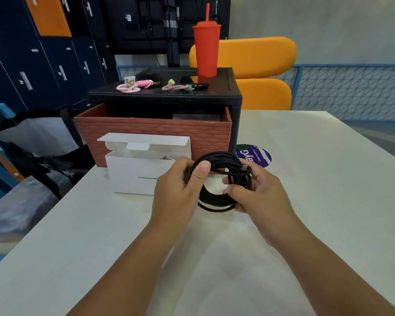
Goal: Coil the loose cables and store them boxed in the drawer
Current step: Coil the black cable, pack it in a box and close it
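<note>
A black cable [217,197] is wound into a round coil, held just above the white table [306,179]. My left hand [178,190] pinches the coil's left side with the thumb on top. My right hand [258,192] grips its right side, near a metal plug end. Just behind and to the left stands a white cardboard box [135,172] with its lid flap up. Behind it, the brick-patterned drawer [151,131] is pulled out of a black cabinet [234,96].
On the cabinet top lie two pink coiled cables [132,86] [173,86], a small dark item and a tall red tumbler [206,49] with a straw. A purple round sticker [257,153] is on the table by the drawer. Bags sit at the left, below the table edge.
</note>
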`<state>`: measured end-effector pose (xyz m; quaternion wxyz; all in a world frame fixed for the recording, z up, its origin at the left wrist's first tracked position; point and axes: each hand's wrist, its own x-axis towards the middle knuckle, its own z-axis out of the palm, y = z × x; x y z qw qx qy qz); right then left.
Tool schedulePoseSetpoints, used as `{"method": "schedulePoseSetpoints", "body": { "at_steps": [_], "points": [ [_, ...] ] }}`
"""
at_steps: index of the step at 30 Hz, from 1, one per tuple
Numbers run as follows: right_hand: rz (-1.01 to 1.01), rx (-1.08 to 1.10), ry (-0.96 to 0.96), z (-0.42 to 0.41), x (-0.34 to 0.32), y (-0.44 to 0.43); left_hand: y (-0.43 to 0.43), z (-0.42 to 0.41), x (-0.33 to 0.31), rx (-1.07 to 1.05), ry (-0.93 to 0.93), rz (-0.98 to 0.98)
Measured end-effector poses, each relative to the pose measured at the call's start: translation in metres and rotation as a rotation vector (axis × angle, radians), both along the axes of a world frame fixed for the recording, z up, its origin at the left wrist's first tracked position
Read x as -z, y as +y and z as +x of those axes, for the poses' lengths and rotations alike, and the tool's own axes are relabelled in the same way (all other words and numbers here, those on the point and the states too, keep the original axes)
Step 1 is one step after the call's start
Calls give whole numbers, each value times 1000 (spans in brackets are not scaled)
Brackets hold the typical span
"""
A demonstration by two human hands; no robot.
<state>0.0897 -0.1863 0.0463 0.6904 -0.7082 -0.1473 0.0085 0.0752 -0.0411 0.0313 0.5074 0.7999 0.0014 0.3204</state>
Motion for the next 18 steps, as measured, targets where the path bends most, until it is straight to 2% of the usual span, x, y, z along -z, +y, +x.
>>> {"method": "schedulePoseSetpoints", "body": {
  "at_steps": [2, 5, 8, 11, 14, 18],
  "points": [
    [4, 6, 22, 3, 2, -2, 11, 0, -4, -79, -65, -67],
    [-7, 15, 68, 9, 6, -4, 44, 3, -10, -308, -127, -236],
    [-31, 13, 82, 12, 7, -6, 80, 9, -9, -516, -43, -245],
    [-38, 6, 105, 14, 10, -6, 95, 15, -4, -641, 117, -159],
    [-62, -2, 121, 14, 12, -4, 96, 15, -3, -638, 205, -156],
    [-94, -35, 88, 11, 9, -4, 98, 15, -1, -499, 215, -187]
  ]
}}
